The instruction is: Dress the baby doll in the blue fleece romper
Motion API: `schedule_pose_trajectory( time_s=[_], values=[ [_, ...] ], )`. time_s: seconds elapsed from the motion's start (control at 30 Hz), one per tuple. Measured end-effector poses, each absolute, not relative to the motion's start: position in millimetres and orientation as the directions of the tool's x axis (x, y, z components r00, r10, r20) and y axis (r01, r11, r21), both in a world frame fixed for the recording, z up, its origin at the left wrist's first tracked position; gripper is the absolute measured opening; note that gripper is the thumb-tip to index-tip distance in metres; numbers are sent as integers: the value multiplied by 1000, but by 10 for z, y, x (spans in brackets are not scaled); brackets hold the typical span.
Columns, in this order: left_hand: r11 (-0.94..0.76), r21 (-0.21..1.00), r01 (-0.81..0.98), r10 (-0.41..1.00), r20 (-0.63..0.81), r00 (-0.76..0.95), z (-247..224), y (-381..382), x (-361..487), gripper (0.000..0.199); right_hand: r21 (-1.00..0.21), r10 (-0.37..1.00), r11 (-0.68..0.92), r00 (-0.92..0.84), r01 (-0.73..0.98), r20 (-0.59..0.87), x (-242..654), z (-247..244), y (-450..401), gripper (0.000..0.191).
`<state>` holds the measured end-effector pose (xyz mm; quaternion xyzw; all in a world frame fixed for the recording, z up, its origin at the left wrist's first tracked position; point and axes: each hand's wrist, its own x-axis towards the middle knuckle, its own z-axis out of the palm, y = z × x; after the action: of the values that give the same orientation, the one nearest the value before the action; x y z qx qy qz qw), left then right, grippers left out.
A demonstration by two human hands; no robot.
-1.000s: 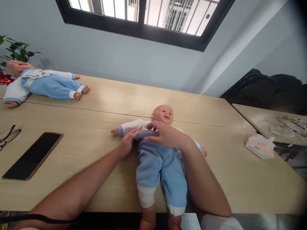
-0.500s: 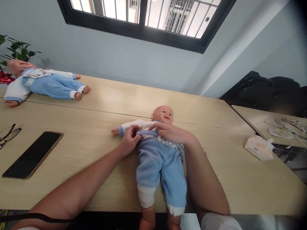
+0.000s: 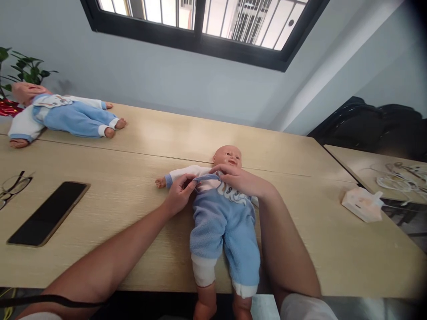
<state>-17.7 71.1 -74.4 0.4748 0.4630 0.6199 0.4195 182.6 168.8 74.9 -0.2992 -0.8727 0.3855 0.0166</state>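
A baby doll (image 3: 224, 213) lies on its back on the table in front of me, its head away from me and its feet past the near edge. It wears blue fleece overalls and a white-sleeved top. My left hand (image 3: 180, 193) pinches one end of a blue overall strap (image 3: 208, 177) at the doll's chest. Across the bib, my right hand (image 3: 238, 180) is closed at the strap's other end, fingers bent over it. Part of the bib's white animal face shows below my right hand; the doll's arm on that side is mostly hidden by my forearm.
Another doll (image 3: 75, 116) in similar clothes lies at the back left, near a plant (image 3: 28, 69). Left of me are a phone (image 3: 48, 214) and glasses (image 3: 15, 186). A white tissue pack (image 3: 362, 203) sits at right; cables (image 3: 398, 180) lie on a side table.
The strap, flat and level before, now looks narrower and twisted, and sits slightly higher. My right hand's fingers have shifted up toward the doll's neck.
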Motion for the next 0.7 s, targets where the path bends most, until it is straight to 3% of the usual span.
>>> schedule_pose_trajectory(
  time_s=[0.2,0.4,0.5,0.6,0.7],
  values=[
    [-205,972,-119,979,201,-43,-723,699,-228,38,-681,518,538,-832,497,-198,1872,775,1651,16],
    [-208,971,-116,977,201,-65,-760,733,-320,32,-633,527,685,-845,360,89,1907,832,1654,9],
    [-223,975,20,975,223,-14,-719,736,-332,30,-635,520,697,-845,333,127,1930,844,1656,10],
    [-266,935,233,960,278,-22,-660,712,-311,11,-632,519,699,-845,334,127,1940,870,1620,10],
    [-258,855,449,859,416,-299,-610,654,-271,7,-643,503,670,-864,372,24,1941,926,1527,10]
  ],
)
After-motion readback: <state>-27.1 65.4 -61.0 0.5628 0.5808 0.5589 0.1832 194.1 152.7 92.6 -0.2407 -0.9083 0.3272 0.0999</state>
